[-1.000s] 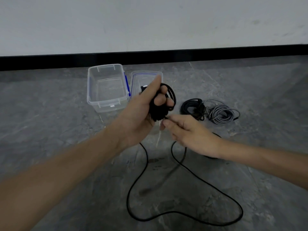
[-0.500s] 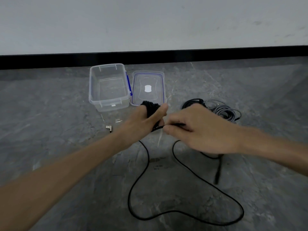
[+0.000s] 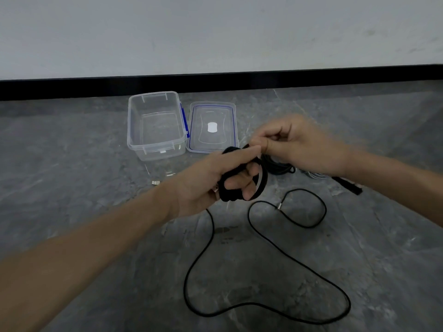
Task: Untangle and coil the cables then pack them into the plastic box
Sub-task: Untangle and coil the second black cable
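Grey floor [image 3: 72, 152]. The clear plastic box [image 3: 158, 153] stands open near the wall, with its lid [image 3: 203, 111] flat just to its right. Left hand [image 3: 211, 180]: fingers curled through a wound bundle of the black cable [image 3: 229, 196]. The cable's loose length lies looped on the floor. Right hand [image 3: 297, 144]: fingers curled, pinching a strand at the left thumb tip. A small plug [image 3: 155, 182] lies in front of the box.

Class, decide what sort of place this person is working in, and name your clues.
Likely a bare indoor room, seen at floor level: grey stone-look floor, plain pale wall, black skirting strip.
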